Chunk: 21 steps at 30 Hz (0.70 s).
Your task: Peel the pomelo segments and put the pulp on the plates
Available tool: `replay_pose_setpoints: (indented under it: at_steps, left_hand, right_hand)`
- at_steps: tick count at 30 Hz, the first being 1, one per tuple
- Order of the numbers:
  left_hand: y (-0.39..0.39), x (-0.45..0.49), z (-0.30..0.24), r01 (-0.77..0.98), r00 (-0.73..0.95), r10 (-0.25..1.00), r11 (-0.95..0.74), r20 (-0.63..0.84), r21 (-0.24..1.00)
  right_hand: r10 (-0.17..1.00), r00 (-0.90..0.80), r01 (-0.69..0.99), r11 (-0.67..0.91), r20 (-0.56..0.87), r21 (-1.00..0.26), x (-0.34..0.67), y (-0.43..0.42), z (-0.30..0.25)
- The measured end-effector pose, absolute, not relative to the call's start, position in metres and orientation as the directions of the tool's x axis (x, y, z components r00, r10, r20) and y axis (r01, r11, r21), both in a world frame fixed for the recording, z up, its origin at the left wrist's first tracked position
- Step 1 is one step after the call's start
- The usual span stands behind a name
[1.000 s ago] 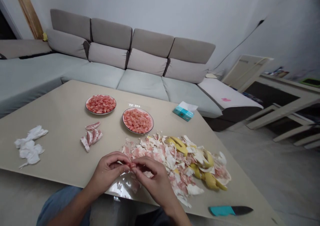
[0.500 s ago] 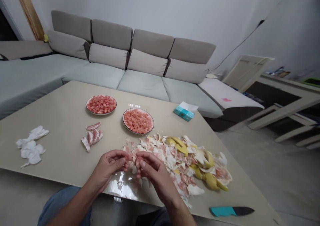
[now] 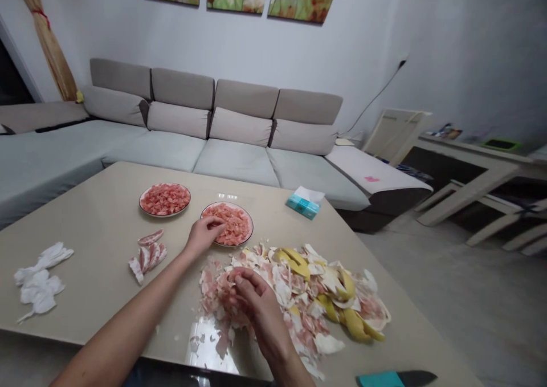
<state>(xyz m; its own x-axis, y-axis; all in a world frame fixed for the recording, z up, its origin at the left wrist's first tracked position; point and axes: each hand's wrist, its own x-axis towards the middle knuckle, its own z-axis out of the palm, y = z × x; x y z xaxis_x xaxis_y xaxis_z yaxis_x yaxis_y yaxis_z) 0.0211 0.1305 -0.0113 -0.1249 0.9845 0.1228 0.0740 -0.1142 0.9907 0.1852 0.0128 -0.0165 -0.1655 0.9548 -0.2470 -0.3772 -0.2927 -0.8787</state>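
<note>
My left hand (image 3: 204,231) reaches out over the near plate of pink fruit pieces (image 3: 233,227), fingers bunched at its left edge; what they pinch is hidden. My right hand (image 3: 250,296) rests on the pile of pink-white membrane scraps and yellow peel (image 3: 307,284), fingers curled on a scrap. A second plate of fruit pieces (image 3: 164,199) stands further left. Several unpeeled fruit segments (image 3: 147,254) lie left of my forearm.
The beige table (image 3: 98,221) carries crumpled white tissues (image 3: 38,276) at the left, a teal tissue pack (image 3: 304,202) at the far right, and a teal-handled knife (image 3: 393,378) at the near right edge. A grey sofa (image 3: 192,130) wraps behind the table.
My hands have parted: the left reached forward to the near plate, the right dropped onto the scrap pile. The camera tilted up, showing wall pictures.
</note>
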Motion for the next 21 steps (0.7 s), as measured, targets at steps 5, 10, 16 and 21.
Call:
replay_pose_setpoints:
  at_steps: [5, 10, 16, 21]
  left_hand:
    - [0.137, 0.031, -0.003, 0.121, -0.093, 0.989, -0.105, 0.116, 0.987]
    - [0.048, 0.033, 0.002, 0.066, 0.190, 0.981, 0.032, -0.044, 0.997]
    - [-0.009, 0.026, 0.005, -0.259, 0.286, 0.955, 0.153, -0.076, 0.954]
    - [-0.009, 0.020, 0.003, -0.266, 0.168, 0.985, 0.089, -0.045, 0.960]
  right_hand:
    - [0.971, -0.129, -0.331, -0.235, -0.203, -0.914, 0.190, 0.012, -0.014]
    - [0.994, -0.109, -0.211, -0.033, -0.010, -0.977, 0.193, 0.007, -0.006]
    - [0.951, -0.277, -0.158, 0.099, 0.140, -0.982, 0.190, 0.002, -0.003]
    - [0.934, -0.322, -0.120, 0.118, 0.152, -0.986, 0.188, -0.003, 0.002]
